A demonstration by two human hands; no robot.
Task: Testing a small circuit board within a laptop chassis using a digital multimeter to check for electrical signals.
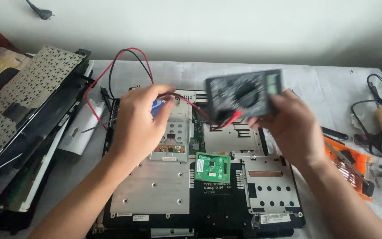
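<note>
The multimeter [245, 94] is clamped in the right hand [288, 128]; its leads [111, 71] are pinched by the left hand [138, 121]; below both grips, the opened laptop [200, 186] is not yet probed.

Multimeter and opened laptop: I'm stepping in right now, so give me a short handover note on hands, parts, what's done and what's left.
Right hand holds the multimeter above the opened laptop.
Left hand grips something small and blue by the red lead; black lead loops beside it.
Done: laptop base is bare, keyboard set aside at left, small green board exposed.
Left: no probe tip shows on the board yet.
</note>
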